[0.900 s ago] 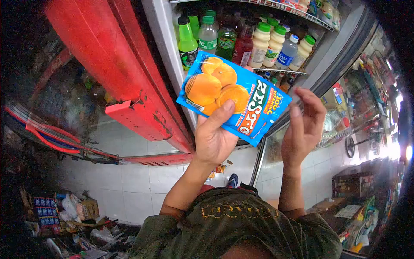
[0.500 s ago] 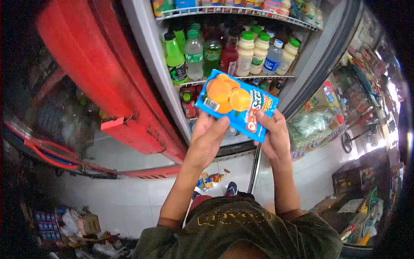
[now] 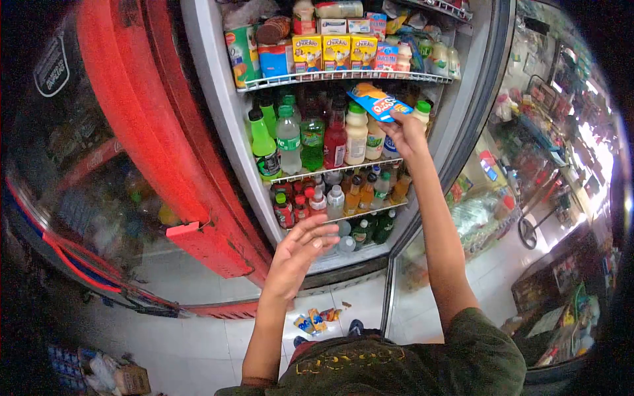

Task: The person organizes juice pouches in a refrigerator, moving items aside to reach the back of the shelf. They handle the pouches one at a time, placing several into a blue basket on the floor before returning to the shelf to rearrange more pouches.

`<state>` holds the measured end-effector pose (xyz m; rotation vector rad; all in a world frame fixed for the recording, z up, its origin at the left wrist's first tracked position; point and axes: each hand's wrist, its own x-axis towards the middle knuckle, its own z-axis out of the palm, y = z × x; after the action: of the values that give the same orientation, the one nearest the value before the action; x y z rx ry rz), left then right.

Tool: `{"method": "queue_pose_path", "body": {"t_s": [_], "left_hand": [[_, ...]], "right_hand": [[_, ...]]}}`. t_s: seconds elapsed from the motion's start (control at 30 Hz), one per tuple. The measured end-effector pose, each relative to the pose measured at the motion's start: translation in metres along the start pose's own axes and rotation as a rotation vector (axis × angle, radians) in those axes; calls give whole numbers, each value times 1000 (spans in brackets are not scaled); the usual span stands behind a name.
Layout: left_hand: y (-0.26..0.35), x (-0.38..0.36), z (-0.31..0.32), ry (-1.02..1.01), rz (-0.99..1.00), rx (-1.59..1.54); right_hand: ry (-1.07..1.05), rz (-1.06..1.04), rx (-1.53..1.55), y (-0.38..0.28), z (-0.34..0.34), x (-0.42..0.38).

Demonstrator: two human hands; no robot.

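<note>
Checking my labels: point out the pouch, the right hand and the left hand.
Pouch [image 3: 379,103], head view: printed front.
Right hand [image 3: 408,135], head view: middle of the hand.
Left hand [image 3: 294,259], head view: middle of the hand.

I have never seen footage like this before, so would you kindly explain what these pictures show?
Gladly. There is no machine here: the two bare hands belong to the person wearing the camera. Every picture comes from that one camera, worn on the head and looking forward and down. In front is an open fridge. On its upper wire shelf stand yellow Chuckie cartons among other packages, and drink bottles fill the shelves below. The right hand pinches a blue Zest-O packet by one end, in front of some of those bottles. The left hand holds nothing; its fingers are spread before the lower shelves. Some crumpled wrappers lie on the tiled floor.
</note>
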<state>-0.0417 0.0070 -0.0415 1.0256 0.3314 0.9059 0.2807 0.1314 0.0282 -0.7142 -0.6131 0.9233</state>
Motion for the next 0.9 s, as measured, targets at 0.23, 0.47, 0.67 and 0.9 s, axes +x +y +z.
{"method": "queue_pose_path", "body": {"t_s": [0.23, 0.47, 0.67, 0.9], "left_hand": [[-1, -3, -6, 4, 30, 84], [-9, 9, -9, -20, 12, 164], [-14, 25, -9, -45, 10, 174], [-9, 51, -11, -39, 7, 231]], "right_hand": [[-78, 54, -51, 16, 10, 53], [-126, -89, -360, 16, 2, 73], [-13, -35, -575, 12, -7, 60], [-119, 21, -783, -8, 2, 39]]}}
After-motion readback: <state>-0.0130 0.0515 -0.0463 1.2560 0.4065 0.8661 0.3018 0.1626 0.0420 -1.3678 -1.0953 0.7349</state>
